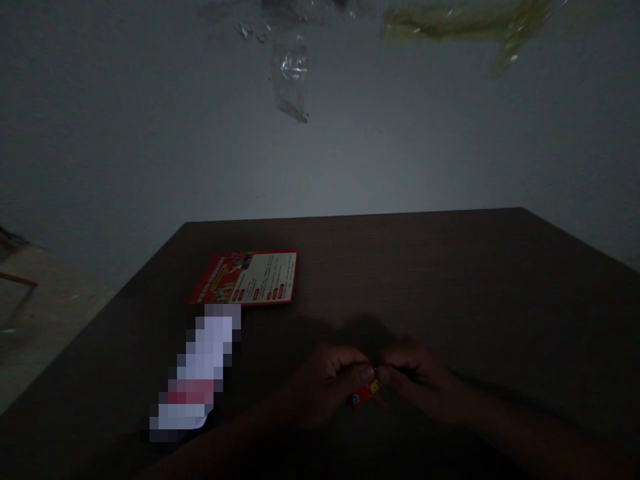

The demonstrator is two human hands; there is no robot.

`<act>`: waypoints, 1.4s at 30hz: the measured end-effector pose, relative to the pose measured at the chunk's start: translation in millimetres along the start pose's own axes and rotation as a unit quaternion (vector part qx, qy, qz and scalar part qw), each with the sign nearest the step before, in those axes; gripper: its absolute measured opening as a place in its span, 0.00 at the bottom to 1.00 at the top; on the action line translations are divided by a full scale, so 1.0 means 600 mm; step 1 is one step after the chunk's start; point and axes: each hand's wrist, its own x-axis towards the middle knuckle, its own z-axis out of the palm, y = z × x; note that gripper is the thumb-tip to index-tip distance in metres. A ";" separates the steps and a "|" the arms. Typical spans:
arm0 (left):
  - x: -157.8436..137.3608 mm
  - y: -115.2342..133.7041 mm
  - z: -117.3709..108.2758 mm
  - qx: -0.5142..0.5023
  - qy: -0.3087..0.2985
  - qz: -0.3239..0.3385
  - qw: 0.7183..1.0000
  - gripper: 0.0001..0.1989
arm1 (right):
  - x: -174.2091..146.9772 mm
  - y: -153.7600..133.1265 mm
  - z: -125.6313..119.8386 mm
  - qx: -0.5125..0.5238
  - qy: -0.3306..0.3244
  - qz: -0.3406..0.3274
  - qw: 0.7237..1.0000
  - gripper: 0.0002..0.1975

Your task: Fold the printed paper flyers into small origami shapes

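Observation:
In the lower middle of the head view both my hands meet over the dark table (425, 287). My left hand (325, 383) is closed, its thumb and fingers pinching a small flat red piece with blue and yellow patches (364, 395). My right hand (423, 380) is closed as well, fingertips pinched at the upper end of the same piece, almost touching the left thumb. The piece hangs tilted below the fingertips. Dim light and the fingers hide its upper end, so its exact kind does not show.
A red and white printed card or booklet (265, 277) lies on the table at the left. Nearer me is a bright, blurred-out oblong (197, 373) with a dark edge. Behind the table rises a pale wall (375, 147) with clear and yellow tape (450, 23).

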 end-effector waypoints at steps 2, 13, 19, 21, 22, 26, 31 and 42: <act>-0.001 0.000 -0.002 0.011 0.000 0.000 1.000 0.20 | 0.000 0.000 0.001 0.006 -0.003 0.006 1.000 0.20; 0.002 0.009 -0.001 0.012 -0.004 -0.002 1.000 0.21 | -0.002 -0.005 0.003 -0.023 0.010 -0.005 1.000 0.21; 0.005 0.000 0.003 -0.053 0.003 -0.037 0.998 0.23 | -0.008 -0.004 0.008 -0.052 0.075 -0.013 0.996 0.22; 0.005 0.001 0.002 -0.049 0.007 -0.039 0.998 0.23 | -0.009 0.001 0.007 -0.056 0.085 -0.005 0.995 0.21; 0.004 0.003 0.001 -0.040 0.009 -0.037 0.998 0.22 | -0.009 0.003 0.006 -0.048 0.081 0.002 0.996 0.20; -0.002 0.008 -0.003 0.011 0.011 -0.029 0.999 0.20 | -0.004 0.006 0.003 -0.001 0.035 0.036 0.999 0.18; -0.001 0.007 0.001 0.012 0.003 -0.025 1.000 0.21 | -0.003 0.001 0.004 -0.017 0.040 0.022 0.999 0.17; -0.001 0.015 -0.004 0.051 0.029 -0.001 0.998 0.20 | -0.002 0.007 0.004 -0.008 0.035 0.059 0.998 0.20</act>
